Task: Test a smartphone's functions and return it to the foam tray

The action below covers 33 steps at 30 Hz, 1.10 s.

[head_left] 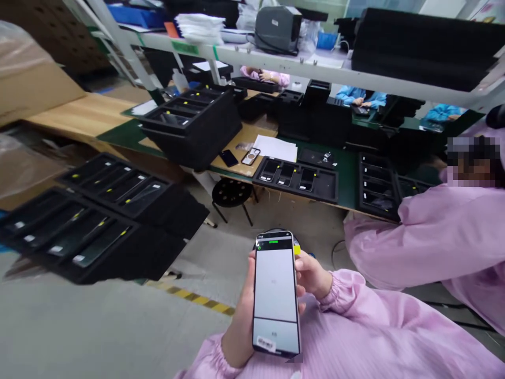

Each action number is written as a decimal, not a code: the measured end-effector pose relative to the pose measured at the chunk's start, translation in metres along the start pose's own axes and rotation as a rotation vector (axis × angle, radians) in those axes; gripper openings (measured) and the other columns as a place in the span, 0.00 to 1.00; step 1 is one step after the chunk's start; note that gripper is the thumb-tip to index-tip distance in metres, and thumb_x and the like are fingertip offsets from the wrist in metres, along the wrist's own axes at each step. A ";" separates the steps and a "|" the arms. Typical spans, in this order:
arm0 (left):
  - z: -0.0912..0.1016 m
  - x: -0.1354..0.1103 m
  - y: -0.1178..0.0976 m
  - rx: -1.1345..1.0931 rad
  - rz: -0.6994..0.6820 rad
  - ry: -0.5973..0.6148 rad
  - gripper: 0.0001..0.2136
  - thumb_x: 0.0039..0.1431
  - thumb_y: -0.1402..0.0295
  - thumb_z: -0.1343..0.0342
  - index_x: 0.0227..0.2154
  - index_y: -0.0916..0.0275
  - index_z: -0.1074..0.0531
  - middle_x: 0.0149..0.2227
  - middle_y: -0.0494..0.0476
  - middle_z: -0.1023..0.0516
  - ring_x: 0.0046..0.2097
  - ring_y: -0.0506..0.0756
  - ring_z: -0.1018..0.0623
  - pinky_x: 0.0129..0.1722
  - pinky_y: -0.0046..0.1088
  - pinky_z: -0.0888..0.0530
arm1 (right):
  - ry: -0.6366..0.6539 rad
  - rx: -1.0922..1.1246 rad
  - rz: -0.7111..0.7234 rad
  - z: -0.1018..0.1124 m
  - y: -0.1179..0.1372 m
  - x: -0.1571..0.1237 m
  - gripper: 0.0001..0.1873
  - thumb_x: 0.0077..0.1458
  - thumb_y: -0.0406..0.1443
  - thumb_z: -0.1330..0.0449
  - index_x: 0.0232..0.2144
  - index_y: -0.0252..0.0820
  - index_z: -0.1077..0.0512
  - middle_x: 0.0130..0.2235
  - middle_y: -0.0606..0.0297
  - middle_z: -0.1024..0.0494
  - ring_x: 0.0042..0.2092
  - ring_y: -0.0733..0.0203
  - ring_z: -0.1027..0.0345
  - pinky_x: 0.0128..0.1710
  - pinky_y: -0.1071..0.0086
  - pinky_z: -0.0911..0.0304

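A lit smartphone (275,284) is held upright in front of my lap, its screen facing me. It has a barcode sticker at the bottom and a yellow tab at its upper right edge. My left hand (241,321) wraps round the phone's left side and back, and some of its fingertips show at the right edge. My right hand (314,272) is closed at the upper right edge, by the yellow tab. Part of its fingers is hidden behind the phone.
Stacked black foam trays (98,226) with phones stand at the left. On the bench lie a foam tray (325,185) with three phones, white paper (276,148) and a tall tray stack (189,131). Below is a black stool (231,192). A co-worker's pink sleeve (394,247) is close at right.
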<state>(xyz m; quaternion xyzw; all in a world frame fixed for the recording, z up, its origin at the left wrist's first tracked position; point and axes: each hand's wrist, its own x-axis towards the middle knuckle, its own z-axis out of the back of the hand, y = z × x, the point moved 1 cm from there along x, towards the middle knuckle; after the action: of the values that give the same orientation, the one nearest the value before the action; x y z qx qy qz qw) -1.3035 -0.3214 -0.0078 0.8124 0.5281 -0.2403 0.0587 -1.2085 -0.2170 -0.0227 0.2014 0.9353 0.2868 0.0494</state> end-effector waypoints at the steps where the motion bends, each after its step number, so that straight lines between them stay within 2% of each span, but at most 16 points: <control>1: -0.004 0.011 -0.005 0.003 0.000 -0.002 0.34 0.59 0.38 0.53 0.38 0.68 0.20 0.31 0.66 0.17 0.30 0.60 0.17 0.30 0.31 0.21 | -0.012 -0.006 0.010 0.007 0.008 0.004 0.19 0.41 0.44 0.28 0.23 0.39 0.32 0.16 0.77 0.40 0.15 0.73 0.50 0.12 0.81 0.49; 4: -0.022 0.052 -0.019 0.026 -0.010 0.011 0.35 0.61 0.39 0.56 0.38 0.70 0.20 0.30 0.66 0.17 0.29 0.60 0.17 0.29 0.32 0.21 | -0.037 0.003 0.024 0.032 0.039 0.015 0.20 0.40 0.46 0.28 0.23 0.39 0.31 0.15 0.77 0.41 0.15 0.73 0.53 0.12 0.81 0.51; 6: -0.037 0.085 -0.025 0.020 -0.029 0.003 0.35 0.63 0.39 0.58 0.37 0.70 0.20 0.30 0.66 0.17 0.29 0.59 0.17 0.29 0.32 0.21 | -0.061 0.031 0.028 0.050 0.064 0.020 0.20 0.42 0.48 0.29 0.23 0.39 0.30 0.15 0.77 0.42 0.15 0.73 0.55 0.12 0.81 0.52; 9: -0.061 0.135 -0.029 -0.019 -0.067 -0.027 0.34 0.63 0.40 0.57 0.36 0.68 0.20 0.28 0.63 0.18 0.28 0.57 0.18 0.25 0.28 0.23 | -0.115 0.093 0.013 0.080 0.104 0.020 0.19 0.46 0.49 0.33 0.22 0.41 0.31 0.15 0.78 0.44 0.15 0.72 0.57 0.11 0.80 0.53; 11: -0.075 0.164 -0.031 -0.021 -0.048 -0.049 0.32 0.63 0.40 0.56 0.35 0.68 0.21 0.26 0.61 0.19 0.26 0.56 0.19 0.23 0.27 0.25 | -0.155 0.136 -0.002 0.099 0.125 0.019 0.19 0.46 0.48 0.34 0.19 0.41 0.33 0.14 0.78 0.46 0.14 0.72 0.58 0.10 0.80 0.55; 14: -0.087 0.194 -0.040 0.008 -0.058 -0.174 0.27 0.63 0.44 0.51 0.34 0.67 0.21 0.25 0.58 0.19 0.24 0.54 0.21 0.25 0.26 0.25 | -0.212 0.195 -0.007 0.123 0.144 0.020 0.21 0.40 0.49 0.31 0.16 0.42 0.34 0.12 0.78 0.47 0.13 0.71 0.58 0.09 0.78 0.57; 15: -0.089 0.201 -0.045 0.023 -0.078 -0.229 0.25 0.64 0.47 0.50 0.34 0.67 0.21 0.26 0.57 0.19 0.24 0.53 0.21 0.27 0.26 0.25 | -0.230 0.214 -0.002 0.130 0.147 0.022 0.21 0.39 0.49 0.31 0.16 0.42 0.33 0.12 0.77 0.46 0.13 0.70 0.55 0.09 0.77 0.54; 17: -0.091 0.212 -0.056 0.061 -0.127 -0.315 0.21 0.66 0.51 0.49 0.38 0.66 0.21 0.30 0.56 0.18 0.30 0.54 0.19 0.35 0.28 0.23 | -0.282 0.240 0.007 0.139 0.151 0.026 0.20 0.38 0.50 0.31 0.19 0.42 0.29 0.14 0.73 0.38 0.15 0.66 0.45 0.14 0.74 0.43; 19: -0.090 0.222 -0.067 0.124 -0.175 -0.362 0.21 0.67 0.51 0.50 0.44 0.65 0.22 0.35 0.58 0.17 0.40 0.57 0.18 0.47 0.32 0.24 | -0.360 0.231 0.006 0.143 0.153 0.032 0.21 0.41 0.52 0.31 0.26 0.42 0.24 0.20 0.67 0.27 0.24 0.58 0.31 0.26 0.67 0.30; 20: -0.088 0.227 -0.072 0.174 -0.218 -0.380 0.22 0.67 0.50 0.51 0.46 0.65 0.23 0.38 0.59 0.17 0.44 0.59 0.18 0.51 0.35 0.26 | -0.402 0.215 0.003 0.145 0.153 0.035 0.23 0.43 0.54 0.31 0.31 0.41 0.23 0.26 0.64 0.22 0.30 0.53 0.26 0.33 0.62 0.27; 22: -0.081 0.240 -0.083 0.308 -0.333 -0.412 0.23 0.66 0.49 0.51 0.46 0.64 0.23 0.42 0.59 0.18 0.50 0.60 0.21 0.55 0.36 0.29 | -0.480 0.176 0.026 0.148 0.152 0.043 0.30 0.45 0.59 0.32 0.39 0.41 0.22 0.36 0.59 0.18 0.41 0.47 0.24 0.46 0.55 0.28; 24: -0.069 0.255 -0.096 0.470 -0.450 -0.416 0.21 0.66 0.50 0.49 0.44 0.64 0.22 0.43 0.59 0.18 0.52 0.60 0.22 0.55 0.34 0.30 | -0.548 0.146 0.108 0.154 0.146 0.051 0.35 0.49 0.62 0.35 0.46 0.42 0.24 0.43 0.57 0.19 0.49 0.45 0.25 0.53 0.52 0.32; 27: -0.046 0.280 -0.124 0.788 -0.493 -0.359 0.17 0.64 0.54 0.44 0.42 0.64 0.22 0.46 0.60 0.20 0.54 0.59 0.25 0.57 0.33 0.32 | -0.664 0.122 0.275 0.172 0.129 0.065 0.35 0.54 0.63 0.39 0.50 0.43 0.26 0.48 0.56 0.20 0.53 0.45 0.27 0.56 0.51 0.34; 29: -0.031 0.289 -0.153 1.021 -0.471 -0.324 0.16 0.63 0.56 0.42 0.43 0.64 0.22 0.52 0.63 0.24 0.57 0.60 0.28 0.59 0.33 0.34 | -0.769 0.107 0.344 0.190 0.116 0.071 0.35 0.56 0.63 0.42 0.51 0.42 0.27 0.49 0.54 0.20 0.55 0.44 0.28 0.56 0.50 0.34; 31: -0.019 0.288 -0.190 1.140 -0.450 -0.325 0.19 0.62 0.54 0.43 0.46 0.65 0.24 0.58 0.66 0.29 0.59 0.61 0.30 0.58 0.36 0.34 | -0.921 0.067 0.398 0.212 0.108 0.069 0.35 0.58 0.62 0.44 0.49 0.40 0.26 0.49 0.52 0.21 0.55 0.43 0.29 0.55 0.51 0.33; 33: -0.007 0.273 -0.231 1.140 -0.467 -0.361 0.24 0.62 0.49 0.47 0.50 0.63 0.28 0.61 0.67 0.33 0.60 0.63 0.31 0.55 0.38 0.31 | -1.086 0.010 0.451 0.233 0.107 0.060 0.33 0.59 0.61 0.44 0.47 0.39 0.25 0.48 0.52 0.20 0.55 0.43 0.29 0.54 0.52 0.33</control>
<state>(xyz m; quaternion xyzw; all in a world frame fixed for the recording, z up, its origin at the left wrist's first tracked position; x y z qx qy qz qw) -1.4165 0.0075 -0.0886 0.5265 0.4622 -0.6228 -0.3481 -1.1774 0.0090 -0.1555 0.5135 0.7114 0.1417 0.4584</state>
